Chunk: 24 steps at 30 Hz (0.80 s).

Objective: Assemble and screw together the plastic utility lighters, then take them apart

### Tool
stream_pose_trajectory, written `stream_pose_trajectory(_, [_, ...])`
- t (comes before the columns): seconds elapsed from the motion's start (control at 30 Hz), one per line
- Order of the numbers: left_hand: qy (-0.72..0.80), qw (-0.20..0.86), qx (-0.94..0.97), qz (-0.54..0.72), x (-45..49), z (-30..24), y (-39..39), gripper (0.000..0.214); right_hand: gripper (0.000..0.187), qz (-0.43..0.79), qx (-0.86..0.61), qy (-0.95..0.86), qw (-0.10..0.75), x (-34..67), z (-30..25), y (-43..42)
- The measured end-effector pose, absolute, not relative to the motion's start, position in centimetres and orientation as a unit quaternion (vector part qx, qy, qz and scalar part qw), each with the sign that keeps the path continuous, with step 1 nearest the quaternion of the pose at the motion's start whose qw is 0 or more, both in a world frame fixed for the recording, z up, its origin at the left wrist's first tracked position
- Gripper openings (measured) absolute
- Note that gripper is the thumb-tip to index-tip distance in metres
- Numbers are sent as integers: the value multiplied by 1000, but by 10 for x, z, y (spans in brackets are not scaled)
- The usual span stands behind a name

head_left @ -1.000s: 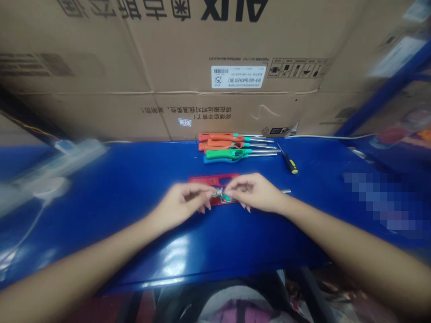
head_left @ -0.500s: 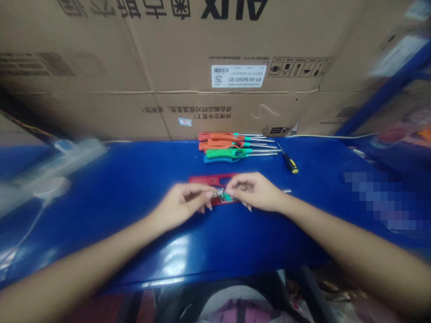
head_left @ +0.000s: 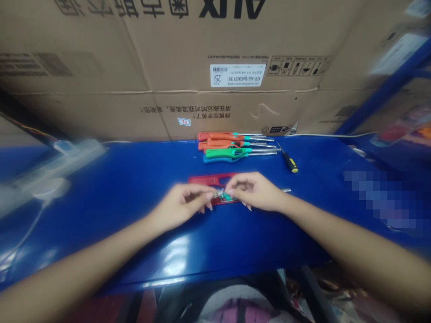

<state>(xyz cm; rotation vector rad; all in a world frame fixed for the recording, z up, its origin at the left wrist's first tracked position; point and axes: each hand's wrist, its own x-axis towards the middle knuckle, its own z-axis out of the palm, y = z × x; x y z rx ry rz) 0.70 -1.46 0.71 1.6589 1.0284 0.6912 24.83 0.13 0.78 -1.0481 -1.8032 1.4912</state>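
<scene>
A red lighter shell point(head_left: 210, 181) lies open on the blue table point(head_left: 134, 179), with a thin metal tube sticking out to its right past my wrist. My left hand point(head_left: 183, 204) and my right hand point(head_left: 254, 190) meet over it, fingertips pinched together. Between them sits a small metal and green inner part point(head_left: 222, 194) that both hands pinch. Most of the shell's right half is hidden under my right hand.
Behind the shell lies a pile of several long-nosed lighters point(head_left: 232, 147), orange, green and blue. A small screwdriver with a yellow tip point(head_left: 288, 161) lies to their right. A big cardboard box point(head_left: 202, 67) walls off the back. A white power strip point(head_left: 63, 154) sits far left.
</scene>
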Motion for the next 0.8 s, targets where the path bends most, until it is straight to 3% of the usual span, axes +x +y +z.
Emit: stream_pose_trajectory(0.8, [419,506,709,259,8,8,-17,30,24,541,-410,-677,285,248,7,-2])
